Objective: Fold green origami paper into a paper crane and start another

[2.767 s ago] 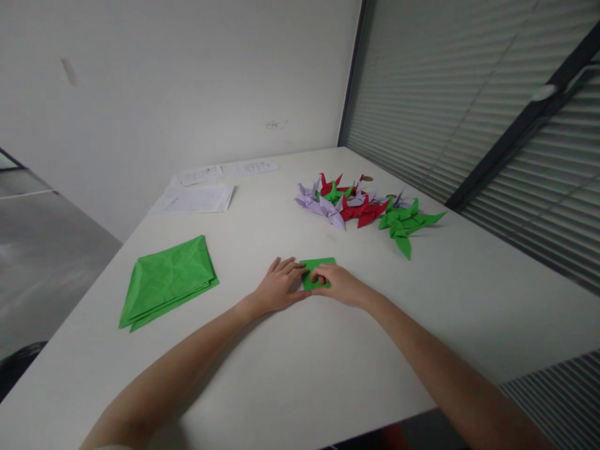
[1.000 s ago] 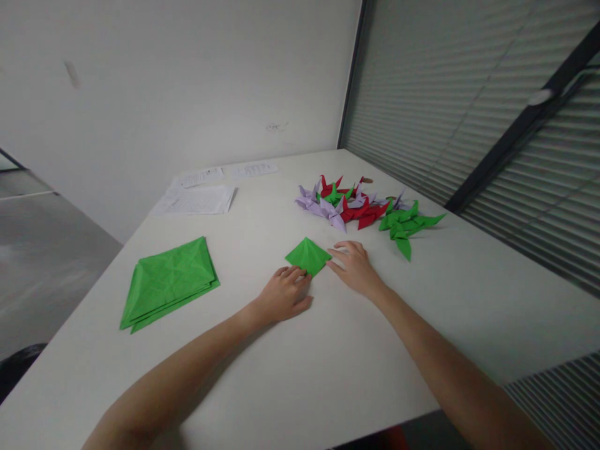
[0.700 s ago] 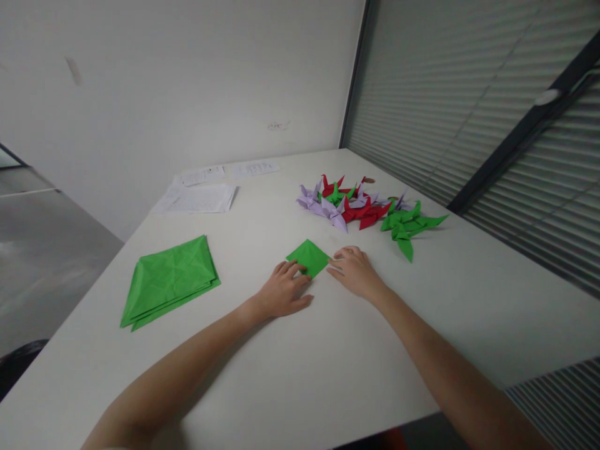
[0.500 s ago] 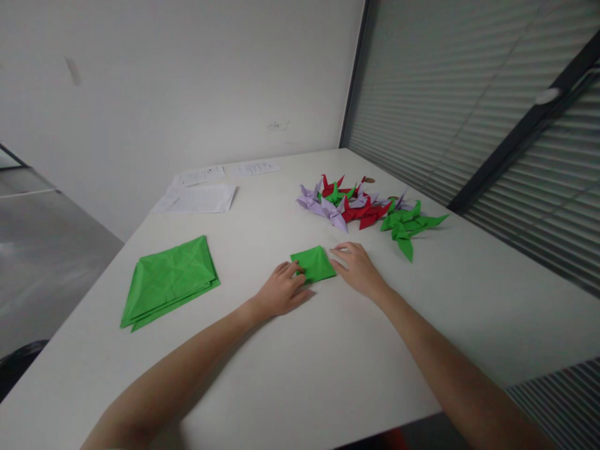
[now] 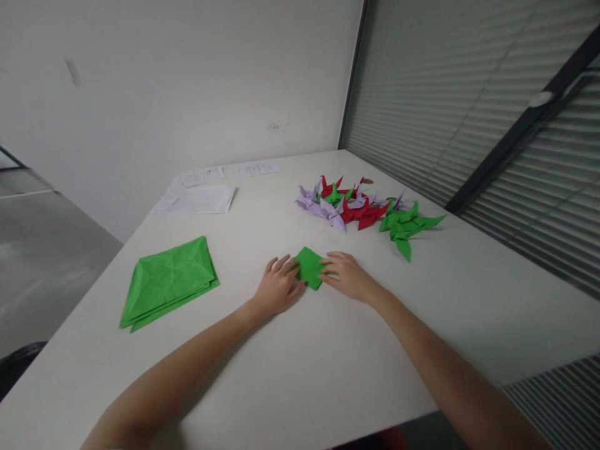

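Now we press a small folded green paper square [image 5: 309, 267] flat on the white table [image 5: 328, 350].
Our left hand [image 5: 276, 287] and right hand [image 5: 344, 276] lie open, fingertips pinning its sides, gripping nothing.

Both my forearms are bare from the lower edge of the view right out to the wrists, with no sleeve on them. My left hand [image 5: 276, 289] wears no glove, ring or watch, and my right hand [image 5: 345, 277] is just as plain. The fingers [image 5: 281, 264] are slim, their nails short and unpainted. Nothing is strapped or marked on either wrist.
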`<control>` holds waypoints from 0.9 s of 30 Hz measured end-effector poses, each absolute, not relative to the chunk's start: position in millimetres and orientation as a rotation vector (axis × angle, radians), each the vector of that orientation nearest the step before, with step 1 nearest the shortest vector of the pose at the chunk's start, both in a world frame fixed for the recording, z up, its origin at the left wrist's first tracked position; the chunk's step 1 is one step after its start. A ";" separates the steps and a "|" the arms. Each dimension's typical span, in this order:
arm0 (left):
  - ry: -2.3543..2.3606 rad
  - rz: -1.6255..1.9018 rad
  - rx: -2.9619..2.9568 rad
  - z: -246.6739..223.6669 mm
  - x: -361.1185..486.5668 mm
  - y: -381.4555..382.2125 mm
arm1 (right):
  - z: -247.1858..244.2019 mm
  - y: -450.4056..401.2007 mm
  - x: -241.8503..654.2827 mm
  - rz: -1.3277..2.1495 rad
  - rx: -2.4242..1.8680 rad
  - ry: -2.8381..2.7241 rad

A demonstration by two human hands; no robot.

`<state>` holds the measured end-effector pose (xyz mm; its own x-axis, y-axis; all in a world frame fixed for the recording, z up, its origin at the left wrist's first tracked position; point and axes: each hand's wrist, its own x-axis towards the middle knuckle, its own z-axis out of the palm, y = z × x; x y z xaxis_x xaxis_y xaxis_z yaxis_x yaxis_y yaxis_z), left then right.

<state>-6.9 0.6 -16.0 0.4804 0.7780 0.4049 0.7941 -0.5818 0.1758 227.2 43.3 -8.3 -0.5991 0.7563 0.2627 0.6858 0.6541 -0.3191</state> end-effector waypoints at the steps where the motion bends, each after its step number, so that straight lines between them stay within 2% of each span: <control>1: -1.409 -0.711 -2.678 -15.1 -6.6 0.4 | -5.8 41.8 225.6 0.292 -1.123 -2.517; 15: -1.313 -0.697 -2.718 -14.1 -5.0 0.7 | -5.9 33.5 220.6 0.349 -0.994 -2.571; 20: -1.037 -0.626 -2.879 -11.8 -3.6 -1.0 | -3.7 29.3 216.0 0.454 -0.987 -2.610; 27: -1.257 -0.631 -2.733 -12.3 -3.8 1.1 | -3.0 35.4 224.1 0.554 -0.921 -2.619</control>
